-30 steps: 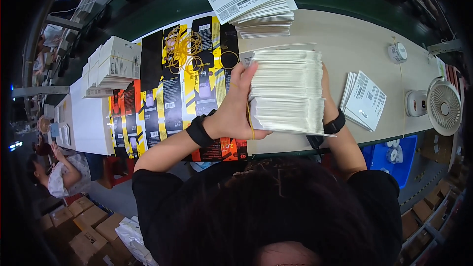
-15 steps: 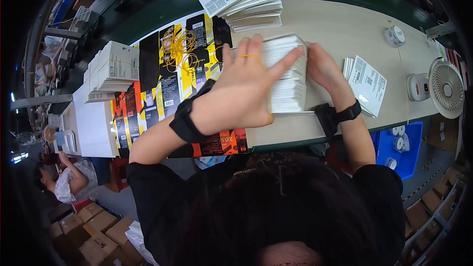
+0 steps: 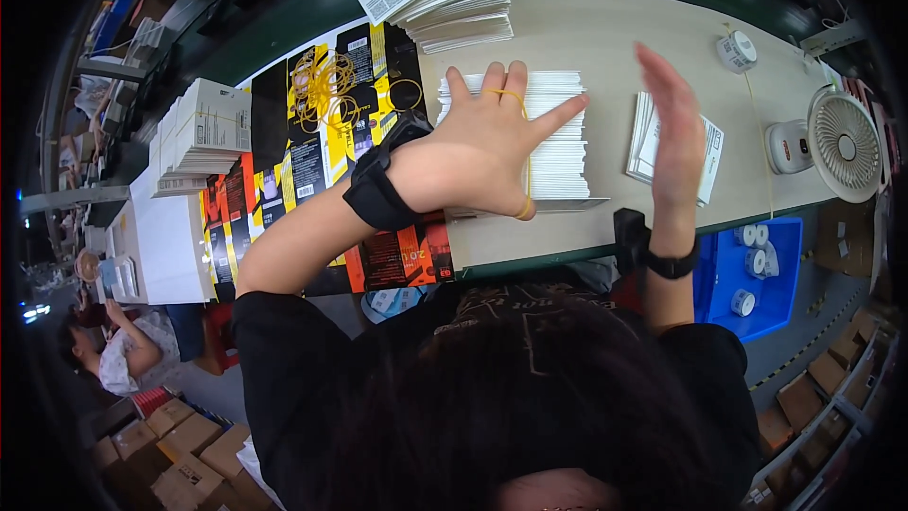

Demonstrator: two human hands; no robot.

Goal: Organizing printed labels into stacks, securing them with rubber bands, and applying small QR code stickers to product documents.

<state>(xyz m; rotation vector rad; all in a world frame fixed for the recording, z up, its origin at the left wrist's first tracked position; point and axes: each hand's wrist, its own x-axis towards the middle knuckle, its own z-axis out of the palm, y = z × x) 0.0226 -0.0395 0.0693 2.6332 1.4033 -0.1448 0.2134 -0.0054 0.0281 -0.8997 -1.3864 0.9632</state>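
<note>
From the head view, the only one, my left hand (image 3: 482,137) is spread wide over a thick stack of white folded cards (image 3: 560,147), which sits on the table (image 3: 624,28) in front of me. A yellow rubber band (image 3: 528,166) stretches across that hand, from the middle fingers to the thumb. My right hand (image 3: 677,132) is raised to the right of the stack, apart from it and empty, its fingers held close together.

I judge the stack fairly weighty as a block, though each card seems light, thinly stiff and easily creased. The smooth faces could slide and fan out, so I would hold it at both ends, squeezing inward with flat palms. The band feels springy, I expect.

Counting: one stack under my hand; three other groups of cards, at the back (image 3: 463,5), the left (image 3: 216,128) and the right (image 3: 707,156); one white roll (image 3: 736,51) on the table; one fan (image 3: 845,137); one blue bin (image 3: 757,322) holding at least four rolls. The loose rubber bands (image 3: 322,85) are too tangled to count.
</note>
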